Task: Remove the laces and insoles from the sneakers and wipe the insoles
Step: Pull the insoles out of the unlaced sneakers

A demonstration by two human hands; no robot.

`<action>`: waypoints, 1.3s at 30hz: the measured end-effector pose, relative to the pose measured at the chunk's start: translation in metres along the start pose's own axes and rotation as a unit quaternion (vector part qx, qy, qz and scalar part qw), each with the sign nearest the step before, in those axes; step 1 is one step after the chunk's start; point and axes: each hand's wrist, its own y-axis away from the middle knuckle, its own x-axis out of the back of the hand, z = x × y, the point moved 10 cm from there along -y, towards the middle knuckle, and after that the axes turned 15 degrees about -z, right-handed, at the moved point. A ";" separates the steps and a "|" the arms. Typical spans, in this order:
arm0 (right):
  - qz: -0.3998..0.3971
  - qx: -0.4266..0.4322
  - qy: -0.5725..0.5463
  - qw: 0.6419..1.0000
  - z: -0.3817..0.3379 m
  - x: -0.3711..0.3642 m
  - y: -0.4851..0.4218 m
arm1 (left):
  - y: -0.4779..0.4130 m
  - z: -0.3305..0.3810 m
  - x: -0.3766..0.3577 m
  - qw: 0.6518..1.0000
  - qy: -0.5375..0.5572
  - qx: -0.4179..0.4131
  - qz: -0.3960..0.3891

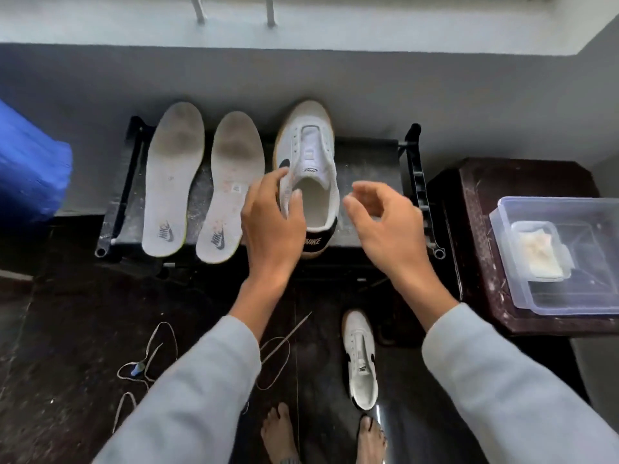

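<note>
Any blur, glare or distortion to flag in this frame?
Head view: right hand motion-blurred at the fingers; left hand on the sneaker sharper; wide-angle lens splays the rack; ledge at top overexposed; small glare streak on the floor by the other sneaker.

One wide-angle camera sits on the person's head and looks forward and steeply down along both sleeves. The low black bench lies mid-frame within arm's reach, where the left hand meets the sneaker and the right hand hovers beside it. Bare feet on the dark floor mark the bottom edge, the grey wall the top.
</note>
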 end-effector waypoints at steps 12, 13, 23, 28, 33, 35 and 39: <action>-0.029 -0.100 0.104 0.989 0.007 -0.031 -0.056 | -0.044 -0.012 -0.006 0.996 -0.074 0.014 -0.050; -0.028 -0.114 0.115 0.986 0.008 -0.031 -0.059 | -0.046 -0.010 -0.006 0.995 -0.087 0.005 -0.050; -0.016 -0.127 0.139 0.982 0.016 -0.024 -0.053 | -0.032 -0.018 -0.005 0.998 -0.041 0.041 -0.025; -0.018 -0.065 0.120 0.990 0.009 -0.013 -0.015 | 0.007 -0.007 0.003 0.999 0.016 0.048 -0.008; -0.011 -0.009 0.063 0.998 -0.002 0.002 0.056 | 0.069 -0.002 0.011 0.994 0.086 0.069 0.002; -0.019 -0.010 0.023 1.000 0.002 0.004 0.091 | 0.103 -0.002 0.015 0.991 0.100 0.084 0.005; -0.051 -0.057 -0.068 0.995 0.036 -0.009 0.154 | 0.177 -0.017 0.010 0.983 0.127 0.134 -0.007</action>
